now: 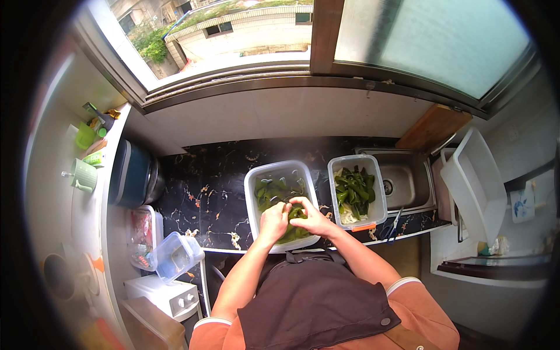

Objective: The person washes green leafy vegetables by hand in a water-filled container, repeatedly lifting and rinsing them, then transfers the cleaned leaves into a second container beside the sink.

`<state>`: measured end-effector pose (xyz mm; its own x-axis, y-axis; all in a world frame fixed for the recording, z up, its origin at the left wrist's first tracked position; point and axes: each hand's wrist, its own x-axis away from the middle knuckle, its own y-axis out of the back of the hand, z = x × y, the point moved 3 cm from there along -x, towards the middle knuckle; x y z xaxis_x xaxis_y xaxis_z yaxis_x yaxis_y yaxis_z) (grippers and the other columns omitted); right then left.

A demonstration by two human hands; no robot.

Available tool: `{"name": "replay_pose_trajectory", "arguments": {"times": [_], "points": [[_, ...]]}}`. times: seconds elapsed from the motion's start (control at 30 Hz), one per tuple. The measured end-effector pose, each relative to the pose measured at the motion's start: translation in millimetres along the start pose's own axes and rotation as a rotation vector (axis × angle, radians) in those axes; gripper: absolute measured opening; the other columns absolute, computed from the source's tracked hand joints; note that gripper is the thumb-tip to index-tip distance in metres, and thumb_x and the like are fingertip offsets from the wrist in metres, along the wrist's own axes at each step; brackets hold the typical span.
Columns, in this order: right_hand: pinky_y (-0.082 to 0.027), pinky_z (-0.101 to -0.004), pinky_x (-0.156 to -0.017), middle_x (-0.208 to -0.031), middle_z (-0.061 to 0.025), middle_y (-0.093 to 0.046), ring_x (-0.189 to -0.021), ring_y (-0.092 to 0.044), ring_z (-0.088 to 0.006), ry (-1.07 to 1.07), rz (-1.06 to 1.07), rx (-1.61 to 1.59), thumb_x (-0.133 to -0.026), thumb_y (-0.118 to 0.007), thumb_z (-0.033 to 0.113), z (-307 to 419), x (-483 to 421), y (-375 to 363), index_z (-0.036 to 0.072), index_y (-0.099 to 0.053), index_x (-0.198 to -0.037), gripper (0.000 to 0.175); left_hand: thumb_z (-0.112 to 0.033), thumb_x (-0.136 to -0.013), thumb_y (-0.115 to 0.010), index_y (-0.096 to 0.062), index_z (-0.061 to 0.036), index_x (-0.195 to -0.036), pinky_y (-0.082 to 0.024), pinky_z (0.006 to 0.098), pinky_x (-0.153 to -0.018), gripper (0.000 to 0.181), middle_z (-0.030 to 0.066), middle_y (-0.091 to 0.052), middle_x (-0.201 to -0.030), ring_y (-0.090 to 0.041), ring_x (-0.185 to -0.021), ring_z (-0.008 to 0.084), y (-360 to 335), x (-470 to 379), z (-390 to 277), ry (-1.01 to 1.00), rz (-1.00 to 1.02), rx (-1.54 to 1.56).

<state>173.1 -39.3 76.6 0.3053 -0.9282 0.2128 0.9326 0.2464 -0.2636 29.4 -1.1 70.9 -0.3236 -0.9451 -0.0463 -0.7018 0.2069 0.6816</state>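
Before me a white plastic tub (250, 192) holds water with dark green leaves (267, 194) in it. Over its near half, my left hand (274, 222) has its fingers closed on some leafy greens (297, 213). My right hand (316, 219) curls around the same greens from the other side, thumb and fingertips close to the left hand. The fingers partly hide the greens. Just right of the tub stands a smaller clear plastic box (382, 188) with an orange latch. Green leaves (355, 188) and pale stalks (350, 215) are heaped inside it.
A steel sink (407, 183) lies right of the box, with blue-handled scissors (392, 227) at the counter's edge. A wooden board (433, 127) and a white basin (474, 188) lean at the right. Clear containers (177, 256) and a white appliance (164, 294) stand left.
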Motion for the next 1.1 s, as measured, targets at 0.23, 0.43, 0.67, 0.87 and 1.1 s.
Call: {"name": "replay_pose_trajectory", "arguments": {"times": [0.23,0.43,0.67,0.87,1.1], "points": [[-0.043,-0.0298,-0.093,-0.117,-0.0120,-0.054,-0.108,-0.053,-0.0169,-0.054,-0.026,0.089,-0.081,-0.065,0.010,-22.4,-13.3,-7.9,-0.003,-0.040,-0.127,0.054,-0.008,-0.080,-0.059,-0.060,-0.0063,-0.082,-0.051,0.0432,-0.062,0.003,0.0144,-0.064,-0.077,-0.064,-0.071,0.0339,23.9,-8.2,-7.7,-0.034,-0.151,-0.206],[-0.044,-0.0309,-0.091,-0.115,-0.0125,-0.054,-0.103,-0.054,-0.0166,-0.012,0.032,0.238,-0.082,-0.067,0.015,-6.2,-10.9,-9.0,0.001,-0.035,-0.132,0.061,-0.013,-0.083,-0.059,-0.058,-0.0047,-0.086,-0.049,0.0446,-0.060,0.009,0.0172,-0.064,-0.077,-0.063,-0.070,0.0364,15.8,-10.2,1.3,-0.053,-0.035,-0.188],[-0.045,-0.0223,-0.061,-0.101,-0.0098,-0.056,-0.068,-0.054,-0.0096,0.283,-0.142,0.210,-0.080,-0.062,0.007,-3.8,-31.3,-7.6,0.001,-0.047,-0.119,0.042,-0.015,-0.086,-0.059,-0.057,-0.0050,-0.087,-0.047,0.0455,-0.059,0.010,0.0192,-0.061,-0.072,-0.061,-0.069,0.0381,11.0,-15.9,2.9,-0.089,-0.036,-0.163],[-0.041,-0.0222,-0.055,-0.073,-0.0008,-0.054,-0.061,-0.050,-0.0074,0.043,-0.223,-0.055,-0.083,-0.058,0.006,-14.7,-26.1,-14.2,0.001,-0.050,-0.113,0.032,-0.018,-0.090,-0.058,-0.057,-0.0044,-0.083,-0.045,0.0443,-0.054,0.015,0.0186,-0.060,-0.068,-0.059,-0.062,0.0386,9.2,-18.8,1.7,-0.088,-0.206,-0.097],[-0.025,-0.0190,-0.037,-0.064,0.0036,-0.044,-0.044,-0.034,-0.0037,-0.214,-0.181,-0.313,-0.091,-0.050,0.011,-12.9,-16.9,-7.1,0.008,-0.050,-0.115,0.025,-0.025,-0.094,-0.052,-0.056,-0.0007,-0.079,-0.045,0.0395,-0.050,0.029,0.0173,-0.060,-0.064,-0.059,-0.055,0.0321,-7.0,-27.1,19.6,0.099,-0.160,0.046]]}}
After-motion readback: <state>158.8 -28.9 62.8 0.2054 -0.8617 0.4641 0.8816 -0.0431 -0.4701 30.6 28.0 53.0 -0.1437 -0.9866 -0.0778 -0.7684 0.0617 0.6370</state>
